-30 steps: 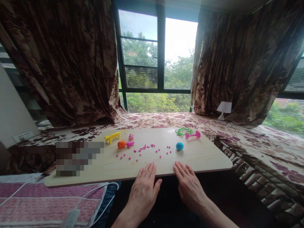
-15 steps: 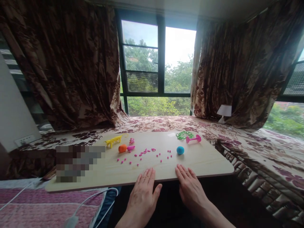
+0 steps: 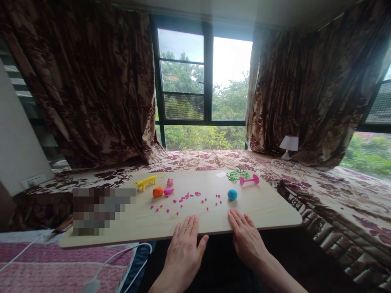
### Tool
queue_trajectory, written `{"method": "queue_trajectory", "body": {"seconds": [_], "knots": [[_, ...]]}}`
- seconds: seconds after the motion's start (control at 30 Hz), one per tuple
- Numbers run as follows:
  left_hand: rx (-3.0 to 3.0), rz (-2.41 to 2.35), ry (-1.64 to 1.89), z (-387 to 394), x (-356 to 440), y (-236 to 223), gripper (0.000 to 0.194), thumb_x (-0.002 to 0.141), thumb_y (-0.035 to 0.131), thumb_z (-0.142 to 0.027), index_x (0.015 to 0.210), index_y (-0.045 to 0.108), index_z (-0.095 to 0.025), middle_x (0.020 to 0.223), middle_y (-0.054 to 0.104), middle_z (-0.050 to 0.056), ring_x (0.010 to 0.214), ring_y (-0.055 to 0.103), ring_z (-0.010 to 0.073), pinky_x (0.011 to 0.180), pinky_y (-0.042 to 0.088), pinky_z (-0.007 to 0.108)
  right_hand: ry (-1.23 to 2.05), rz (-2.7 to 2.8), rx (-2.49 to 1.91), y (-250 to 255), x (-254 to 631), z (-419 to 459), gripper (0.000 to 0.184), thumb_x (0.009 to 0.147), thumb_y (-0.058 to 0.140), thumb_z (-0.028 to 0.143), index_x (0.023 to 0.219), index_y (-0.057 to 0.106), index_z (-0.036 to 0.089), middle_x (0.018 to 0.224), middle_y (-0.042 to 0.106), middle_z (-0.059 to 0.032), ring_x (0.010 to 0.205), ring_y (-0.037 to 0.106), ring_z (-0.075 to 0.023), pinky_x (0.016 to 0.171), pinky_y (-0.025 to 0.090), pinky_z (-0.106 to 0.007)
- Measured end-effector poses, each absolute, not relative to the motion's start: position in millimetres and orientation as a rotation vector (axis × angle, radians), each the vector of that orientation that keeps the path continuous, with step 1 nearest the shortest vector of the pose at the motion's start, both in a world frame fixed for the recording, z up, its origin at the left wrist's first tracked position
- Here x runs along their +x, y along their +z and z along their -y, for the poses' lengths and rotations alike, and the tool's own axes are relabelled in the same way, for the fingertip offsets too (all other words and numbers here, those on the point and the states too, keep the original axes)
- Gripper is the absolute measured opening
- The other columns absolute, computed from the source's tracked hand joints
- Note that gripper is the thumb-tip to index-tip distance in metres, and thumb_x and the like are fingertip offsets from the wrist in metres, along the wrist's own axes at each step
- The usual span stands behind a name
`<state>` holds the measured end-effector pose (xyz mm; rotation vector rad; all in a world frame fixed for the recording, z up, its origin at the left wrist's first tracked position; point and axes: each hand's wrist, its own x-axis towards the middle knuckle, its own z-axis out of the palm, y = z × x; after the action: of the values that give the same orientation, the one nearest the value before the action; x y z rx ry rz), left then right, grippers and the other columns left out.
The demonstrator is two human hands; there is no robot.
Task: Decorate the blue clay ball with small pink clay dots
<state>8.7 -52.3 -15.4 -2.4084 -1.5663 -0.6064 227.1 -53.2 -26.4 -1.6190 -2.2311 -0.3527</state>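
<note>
My left hand (image 3: 185, 243) lies flat at the front edge of the pale wooden board (image 3: 128, 238), fingers stretched out, holding nothing. Flat on the same edge, to the right, rests my right hand (image 3: 245, 236), also with extended fingers and no object in it. A blue ball (image 3: 232, 195) is just beyond the right fingertips. Several small pink pieces (image 3: 207, 208) are scattered in the middle of the board. Left of them sit an orange lump (image 3: 158, 192) and a pink one (image 3: 169, 191) beside it. Behind these stand a yellow animal figure (image 3: 146, 182) and a small pink figure (image 3: 170, 182).
At the board's back right are a green chain (image 3: 236, 175) and a pink dumbbell shape (image 3: 249, 180). A white lamp (image 3: 288, 144) stands on the floral-covered ledge. A white cable (image 3: 122, 251) runs over the pink quilt (image 3: 45, 264) at left. Part of the board's left side is pixelated.
My right hand has shifted slightly to the right along the board's edge. My left hand and the objects stay put; the view has tilted a touch.
</note>
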Motion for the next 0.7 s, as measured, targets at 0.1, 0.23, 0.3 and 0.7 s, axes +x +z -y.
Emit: {"method": "queue_trajectory", "body": {"seconds": [0.1,0.23,0.3,0.7], "knots": [[-2.403,1.532,-0.599,64.8,8.7,-20.6,0.057,0.087,0.027,-0.045,0.132,0.037,-0.012,0.138,0.038,0.012,0.129,0.031,0.0243,0.105,0.026,0.047,-0.369,2.261,-1.568,-32.8,221.1,67.5,0.071,0.067,0.042,0.008,0.137,0.029,0.012,0.143,0.026,-0.0092,0.132,0.019,-0.0209,0.107,0.014,-0.038],[-2.428,1.488,-0.599,58.3,22.7,-15.9,0.056,0.088,0.025,-0.045,0.131,0.039,-0.013,0.136,0.041,0.013,0.127,0.034,0.0239,0.105,0.026,0.046,-0.317,2.294,-1.527,-27.3,204.7,64.5,0.07,0.067,0.042,0.009,0.136,0.031,0.013,0.142,0.029,-0.0093,0.131,0.022,-0.0211,0.107,0.013,-0.039],[-2.433,1.484,-0.598,47.7,27.7,-11.0,0.055,0.088,0.025,-0.044,0.13,0.041,-0.013,0.135,0.043,0.013,0.126,0.035,0.0241,0.104,0.027,0.046,-0.285,2.298,-1.531,-21.3,202.4,53.5,0.068,0.067,0.042,0.01,0.135,0.034,0.013,0.141,0.031,-0.0094,0.13,0.025,-0.0216,0.106,0.014,-0.04],[-2.388,1.518,-0.478,66.3,-0.3,-19.8,0.056,0.088,0.023,-0.044,0.134,0.033,-0.012,0.14,0.035,0.01,0.13,0.029,0.0231,0.106,0.023,0.046,-0.34,2.256,-1.611,-37.2,221.0,72.7,0.073,0.066,0.04,0.005,0.138,0.026,0.012,0.145,0.022,-0.0082,0.133,0.016,-0.0208,0.107,0.011,-0.04]]}}
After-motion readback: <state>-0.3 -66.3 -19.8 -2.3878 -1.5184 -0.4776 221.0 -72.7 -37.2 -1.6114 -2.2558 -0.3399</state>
